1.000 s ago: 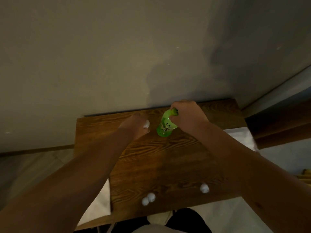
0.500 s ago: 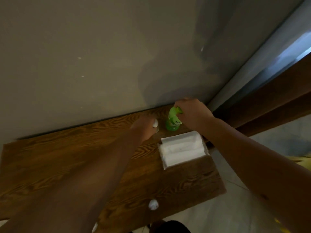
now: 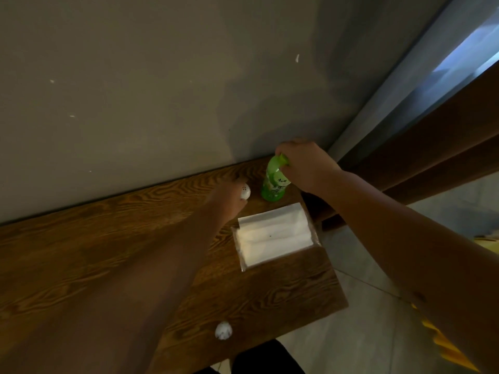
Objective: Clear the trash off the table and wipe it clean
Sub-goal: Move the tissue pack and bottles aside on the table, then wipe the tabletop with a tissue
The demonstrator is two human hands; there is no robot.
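A green plastic bottle (image 3: 274,182) stands at the back right of the dark wooden table (image 3: 81,247), close to the wall. My right hand (image 3: 306,164) grips its neck from above. Just left of the bottle, my left hand (image 3: 229,197) holds a crumpled white paper ball (image 3: 245,192) in its curled fingers. Another crumpled white paper ball (image 3: 223,330) lies near the table's front edge. A pack of white tissues (image 3: 272,234) lies flat on the table in front of the bottle.
A grey wall (image 3: 162,90) rises directly behind the table. To the right are a pale strip and dark wooden boards (image 3: 432,147). Pale floor (image 3: 378,319) lies beyond the table's right edge.
The view has swung to the right, so the tissue pack has come into sight. Both hands stay at the back of the table, with the same hold on the bottle and paper ball.
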